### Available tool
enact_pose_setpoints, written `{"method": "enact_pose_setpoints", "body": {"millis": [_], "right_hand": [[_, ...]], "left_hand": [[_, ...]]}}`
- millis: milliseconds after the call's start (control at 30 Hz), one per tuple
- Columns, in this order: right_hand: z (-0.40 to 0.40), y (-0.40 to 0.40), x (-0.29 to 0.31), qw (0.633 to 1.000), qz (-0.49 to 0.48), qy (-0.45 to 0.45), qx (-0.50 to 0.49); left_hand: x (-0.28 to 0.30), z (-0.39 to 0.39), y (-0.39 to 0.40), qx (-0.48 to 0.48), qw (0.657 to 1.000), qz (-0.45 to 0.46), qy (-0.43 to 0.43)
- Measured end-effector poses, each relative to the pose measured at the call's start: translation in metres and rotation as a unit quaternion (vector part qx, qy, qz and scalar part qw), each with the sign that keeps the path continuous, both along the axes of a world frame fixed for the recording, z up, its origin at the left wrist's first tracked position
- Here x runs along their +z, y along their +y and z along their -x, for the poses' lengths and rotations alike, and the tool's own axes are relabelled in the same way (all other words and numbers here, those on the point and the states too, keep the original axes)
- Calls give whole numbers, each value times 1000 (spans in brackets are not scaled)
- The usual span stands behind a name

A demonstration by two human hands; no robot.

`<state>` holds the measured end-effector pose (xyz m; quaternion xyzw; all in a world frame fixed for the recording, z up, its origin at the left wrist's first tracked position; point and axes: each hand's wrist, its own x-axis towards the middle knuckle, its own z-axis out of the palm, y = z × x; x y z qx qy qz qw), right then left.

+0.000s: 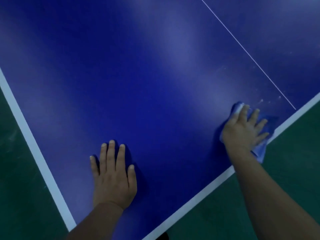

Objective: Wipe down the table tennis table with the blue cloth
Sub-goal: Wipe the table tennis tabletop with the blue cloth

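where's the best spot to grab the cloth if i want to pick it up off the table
Take the cloth by the corner that hangs past the white edge of the table, near the right wrist. It sticks out free over the floor, so a pinch from the near side, below the edge, should catch it. The rest lies flat under the spread right hand, with little to pinch.

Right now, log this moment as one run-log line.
step: wiping | right hand: flat on cloth by near edge | left hand: flat on table | specks ahead of cloth
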<state>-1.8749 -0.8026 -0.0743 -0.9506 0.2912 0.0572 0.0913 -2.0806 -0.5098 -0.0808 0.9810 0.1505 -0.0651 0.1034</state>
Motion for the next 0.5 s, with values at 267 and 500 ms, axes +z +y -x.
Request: {"method": "enact_pose_setpoints", "body": {"millis": [267,500], "right_hand": [[75,91,-10,877,14,-23,480],[8,-66,4,995,-12,7,99]], "left_hand": [[-2,1,1,6,1000,11,-16],[-1,1,-2,8,1000,16,-22]]}}
